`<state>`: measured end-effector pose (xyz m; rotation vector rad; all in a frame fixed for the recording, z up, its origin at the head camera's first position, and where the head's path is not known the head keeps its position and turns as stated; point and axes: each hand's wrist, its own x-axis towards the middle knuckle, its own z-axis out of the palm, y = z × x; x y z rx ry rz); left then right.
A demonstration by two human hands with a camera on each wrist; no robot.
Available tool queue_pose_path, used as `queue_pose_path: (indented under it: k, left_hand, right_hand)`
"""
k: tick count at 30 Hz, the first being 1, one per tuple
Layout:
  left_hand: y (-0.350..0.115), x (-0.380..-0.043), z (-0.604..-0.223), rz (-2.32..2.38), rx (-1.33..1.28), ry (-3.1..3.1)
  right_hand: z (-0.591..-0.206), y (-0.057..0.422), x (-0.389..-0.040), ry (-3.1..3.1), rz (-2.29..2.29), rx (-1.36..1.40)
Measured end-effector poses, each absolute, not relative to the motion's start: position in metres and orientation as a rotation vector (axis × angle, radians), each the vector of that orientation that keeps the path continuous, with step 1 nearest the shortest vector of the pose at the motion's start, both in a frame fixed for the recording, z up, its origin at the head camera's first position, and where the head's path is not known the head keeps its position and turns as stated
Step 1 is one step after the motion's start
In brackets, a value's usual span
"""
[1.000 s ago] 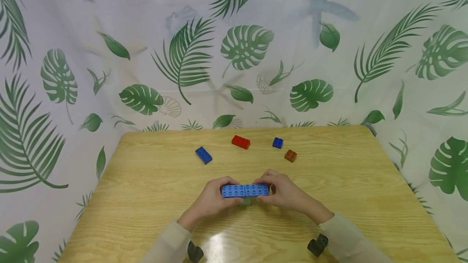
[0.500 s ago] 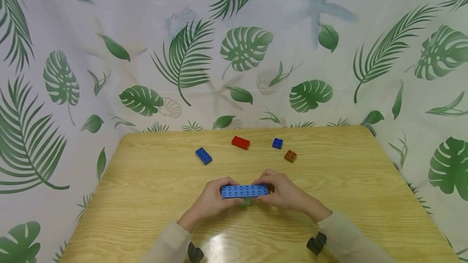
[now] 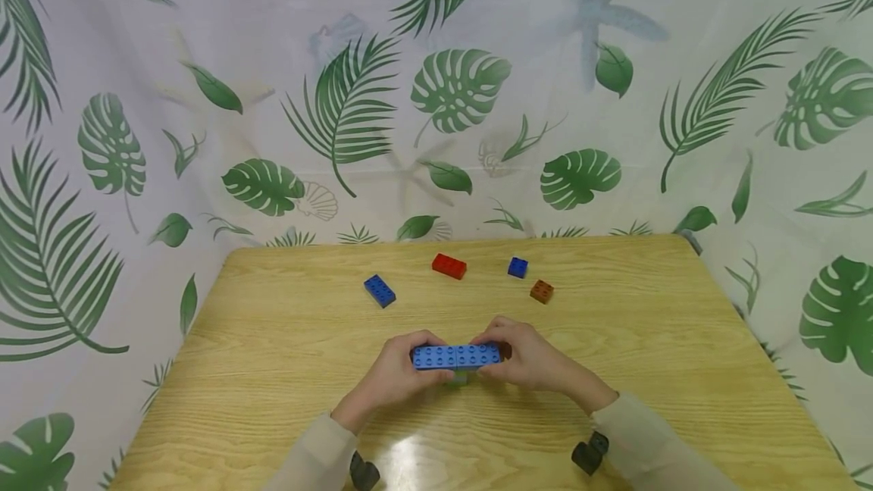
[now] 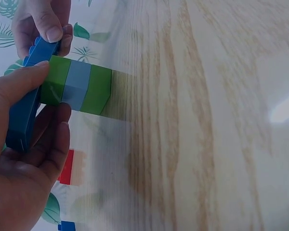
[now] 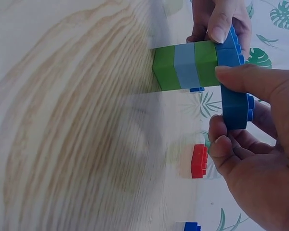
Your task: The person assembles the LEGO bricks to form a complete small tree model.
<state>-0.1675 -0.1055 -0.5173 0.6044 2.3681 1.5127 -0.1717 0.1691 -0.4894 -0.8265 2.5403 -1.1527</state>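
Note:
Two blue building bricks lie end to end in one row, studs up. My left hand (image 3: 402,373) grips the left blue brick (image 3: 434,357), thumb on the near side and fingers behind. The right blue brick (image 3: 479,355) is held likewise by my right hand (image 3: 525,354). Under the row's middle, a short column shows in both wrist views: a green brick (image 4: 56,79) on top, a light-blue brick (image 4: 77,84) in the middle and another green brick (image 5: 164,68) at the bottom, standing on the table. From the head, the bricks above mostly hide this column.
Farther back on the wooden table (image 3: 273,339) lie a long blue brick (image 3: 380,291), a red brick (image 3: 449,266), a small blue brick (image 3: 517,267) and a small brown brick (image 3: 542,292). A leaf-patterned curtain (image 3: 382,127) rises behind the table's far edge.

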Motion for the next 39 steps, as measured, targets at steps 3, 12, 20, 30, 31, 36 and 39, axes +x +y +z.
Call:
queue_pose_path:
  k: [3,12,20,30,31,36,39]
  left_hand:
    - [-0.105,-0.168,-0.517,1.506,0.602,2.37]
    - [-0.105,-0.168,-0.518,1.502,0.597,2.38]
    - [-0.103,-0.168,-0.521,1.498,0.578,2.382]
    - [-0.107,-0.173,-0.514,1.476,0.606,2.386]
    - [-0.108,-0.175,-0.513,1.493,0.61,2.389]
    - [-0.119,-0.191,-0.511,1.635,0.542,2.512]
    - [-0.125,-0.201,-0.511,1.723,0.384,2.642]
  right_hand:
    - [-0.489,0.169,-0.17,2.559,-1.139,-0.832]
    - [-0.49,0.167,-0.167,2.574,-1.145,-0.84]
    - [-0.497,0.168,-0.164,2.604,-1.207,-0.793]
    - [-0.502,0.17,-0.163,2.598,-1.272,-0.78]
    - [-0.502,0.17,-0.164,2.6,-1.271,-0.778]
    - [-0.501,0.169,-0.164,2.604,-1.267,-0.779]
    - [-0.5,0.168,-0.164,2.593,-1.266,-0.771]
